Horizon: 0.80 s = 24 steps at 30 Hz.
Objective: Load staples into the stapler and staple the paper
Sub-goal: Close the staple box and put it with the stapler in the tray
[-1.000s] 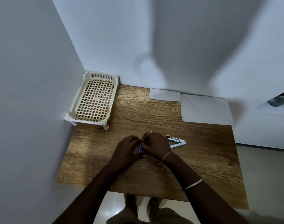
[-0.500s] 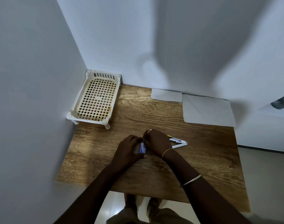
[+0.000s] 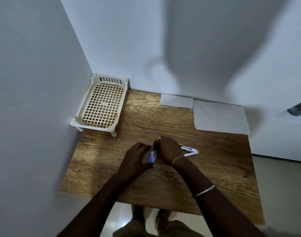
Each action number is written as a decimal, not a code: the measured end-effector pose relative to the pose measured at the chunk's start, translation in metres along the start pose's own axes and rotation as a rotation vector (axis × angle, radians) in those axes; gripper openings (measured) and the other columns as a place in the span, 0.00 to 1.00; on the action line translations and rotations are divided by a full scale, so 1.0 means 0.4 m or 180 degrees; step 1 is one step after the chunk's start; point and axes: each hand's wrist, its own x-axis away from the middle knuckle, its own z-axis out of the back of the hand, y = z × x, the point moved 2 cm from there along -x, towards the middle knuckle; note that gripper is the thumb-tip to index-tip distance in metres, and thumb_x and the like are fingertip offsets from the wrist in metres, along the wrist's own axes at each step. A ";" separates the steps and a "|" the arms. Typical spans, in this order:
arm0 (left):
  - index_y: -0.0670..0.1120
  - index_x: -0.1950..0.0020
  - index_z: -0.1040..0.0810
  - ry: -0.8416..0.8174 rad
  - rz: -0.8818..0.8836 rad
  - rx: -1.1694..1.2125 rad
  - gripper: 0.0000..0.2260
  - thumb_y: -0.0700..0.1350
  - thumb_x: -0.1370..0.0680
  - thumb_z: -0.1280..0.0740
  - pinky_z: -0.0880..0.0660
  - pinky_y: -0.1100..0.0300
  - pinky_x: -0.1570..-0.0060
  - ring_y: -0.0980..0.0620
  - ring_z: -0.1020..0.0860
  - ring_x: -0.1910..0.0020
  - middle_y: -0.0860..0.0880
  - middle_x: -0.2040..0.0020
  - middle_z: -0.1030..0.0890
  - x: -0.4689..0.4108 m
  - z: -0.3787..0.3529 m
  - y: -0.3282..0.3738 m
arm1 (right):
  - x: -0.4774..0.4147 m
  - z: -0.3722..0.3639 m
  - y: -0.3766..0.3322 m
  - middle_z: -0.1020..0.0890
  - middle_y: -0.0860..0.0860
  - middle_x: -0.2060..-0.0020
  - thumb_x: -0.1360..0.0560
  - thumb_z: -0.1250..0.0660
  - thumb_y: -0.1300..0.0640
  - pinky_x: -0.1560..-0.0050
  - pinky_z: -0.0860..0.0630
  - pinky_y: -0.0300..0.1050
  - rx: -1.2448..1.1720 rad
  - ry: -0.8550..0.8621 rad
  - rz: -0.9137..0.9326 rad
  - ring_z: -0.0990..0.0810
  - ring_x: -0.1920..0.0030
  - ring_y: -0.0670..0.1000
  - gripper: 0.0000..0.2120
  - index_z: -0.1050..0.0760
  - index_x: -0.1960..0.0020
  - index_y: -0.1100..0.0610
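Observation:
A small blue and white staple box sits between my two hands near the middle of the wooden table. My left hand holds the box from the left. My right hand is closed at the box's top end; what its fingertips pinch is hidden. Just right of my right hand lies the white stapler, hinged open, partly covered by that hand. Two pieces of white paper lie at the back: a small sheet and a larger sheet.
A cream plastic lattice tray on short legs stands in the back left corner against the walls. White walls close the left and back sides. The table's front edge is near my body, with floor and my feet below.
More of the blue staple box now shows between my hands than a second ago. Both hands stay at the same spot. The stapler and papers have not moved.

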 end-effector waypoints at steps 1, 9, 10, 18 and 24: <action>0.54 0.31 0.26 0.0001 0.0005 -0.0001 0.36 0.64 0.35 0.23 0.39 0.75 0.49 0.65 0.31 0.44 0.56 0.36 0.24 0.000 0.000 0.000 | 0.000 0.002 0.001 0.17 0.51 0.51 0.26 0.32 0.55 0.51 0.22 0.47 -0.0039 0.0004 -0.0020 0.17 0.49 0.55 0.07 0.17 0.50 0.50; 0.53 0.31 0.25 0.0033 -0.0018 0.0010 0.36 0.64 0.36 0.22 0.33 0.66 0.46 0.62 0.28 0.42 0.56 0.36 0.24 -0.003 -0.003 -0.004 | 0.004 0.003 0.003 0.18 0.50 0.50 0.25 0.31 0.54 0.51 0.23 0.47 -0.0100 -0.0038 0.0013 0.18 0.49 0.53 0.07 0.16 0.49 0.47; 0.53 0.31 0.25 0.0040 -0.0026 0.0014 0.36 0.64 0.35 0.22 0.33 0.67 0.46 0.62 0.27 0.42 0.56 0.36 0.24 -0.003 -0.003 -0.004 | 0.005 0.002 0.003 0.18 0.50 0.50 0.25 0.31 0.54 0.50 0.22 0.47 -0.0109 -0.0043 0.0003 0.18 0.49 0.53 0.08 0.16 0.48 0.47; 0.52 0.30 0.26 0.0096 -0.0049 -0.0032 0.36 0.63 0.34 0.22 0.34 0.64 0.45 0.62 0.29 0.42 0.54 0.35 0.24 -0.001 -0.004 -0.001 | 0.015 0.008 0.022 0.15 0.48 0.50 0.26 0.31 0.59 0.47 0.22 0.48 -0.0407 0.0134 -0.0212 0.19 0.47 0.51 0.13 0.20 0.44 0.48; 0.53 0.30 0.25 0.0089 -0.0073 0.0012 0.36 0.65 0.35 0.23 0.29 0.61 0.45 0.60 0.27 0.42 0.55 0.36 0.24 0.000 -0.001 0.000 | 0.021 -0.008 0.018 0.16 0.47 0.49 0.27 0.32 0.59 0.46 0.22 0.50 -0.0464 -0.0092 -0.0193 0.20 0.45 0.51 0.18 0.24 0.38 0.45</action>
